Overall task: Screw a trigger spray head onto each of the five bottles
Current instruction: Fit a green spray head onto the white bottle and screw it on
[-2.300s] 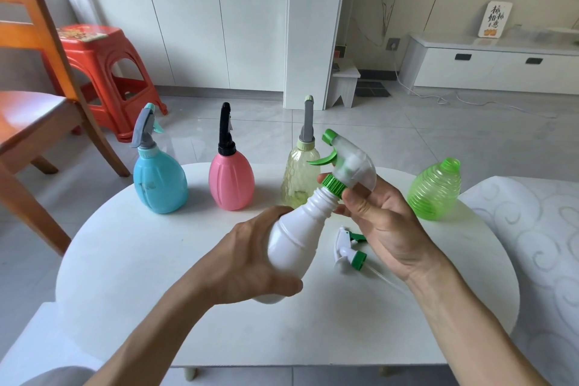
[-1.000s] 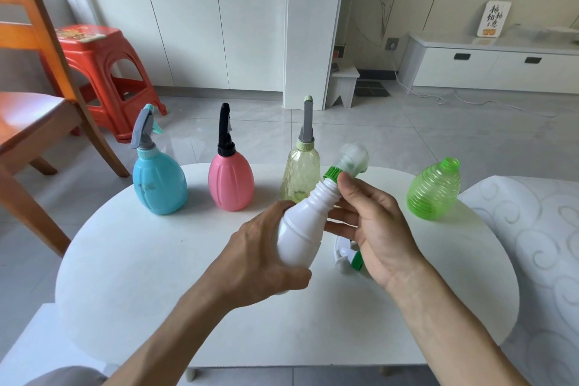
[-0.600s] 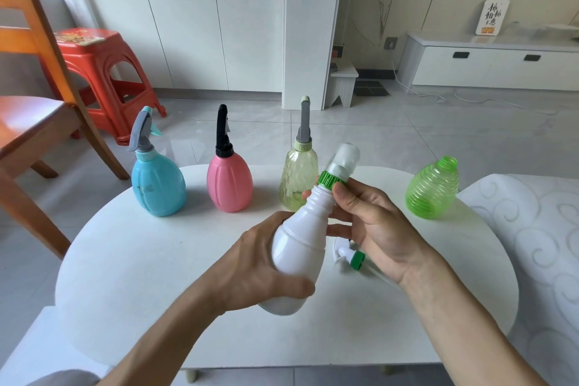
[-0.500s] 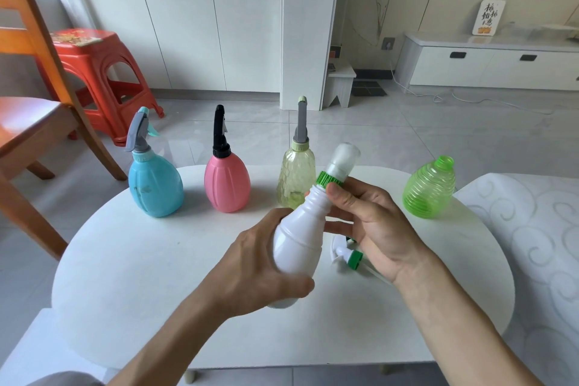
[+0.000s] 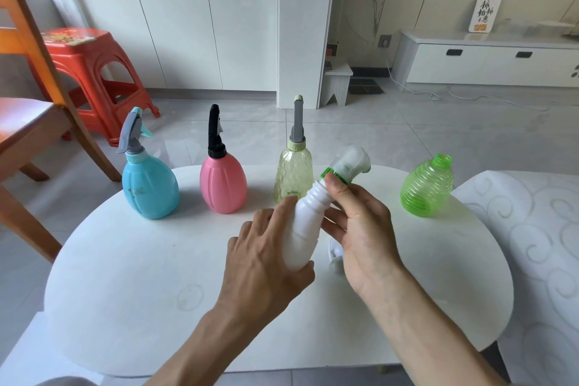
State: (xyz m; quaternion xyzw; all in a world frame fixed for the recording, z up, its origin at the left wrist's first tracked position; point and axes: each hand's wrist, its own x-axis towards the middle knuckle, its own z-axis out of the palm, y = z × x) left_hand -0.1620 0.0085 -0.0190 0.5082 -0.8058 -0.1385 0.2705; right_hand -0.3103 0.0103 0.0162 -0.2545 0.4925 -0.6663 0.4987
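Note:
My left hand [image 5: 266, 260] grips the lower body of a white bottle [image 5: 305, 222], held tilted above the white table [image 5: 156, 276]. My right hand [image 5: 360, 229] pinches the green collar of the translucent white spray head [image 5: 349, 163] on the bottle's neck. At the back stand a blue bottle [image 5: 148, 188], a pink bottle [image 5: 223, 182] and a pale yellow bottle [image 5: 293, 172], each with a spray head on. A green ribbed bottle [image 5: 426, 188] stands at the right with its neck bare. A loose spray head [image 5: 334, 255] lies on the table, mostly hidden behind my right hand.
A wooden chair [image 5: 28, 110] and a red plastic stool [image 5: 91, 72] stand at the left beyond the table. A white patterned cushion [image 5: 532, 244] lies to the right. White cabinets and a low TV unit [image 5: 488, 63] line the far walls.
The spray head has turned on the white bottle's neck; its trigger and nozzle, seen earlier, now face away. My left hand has shifted its grip on the bottle's body.

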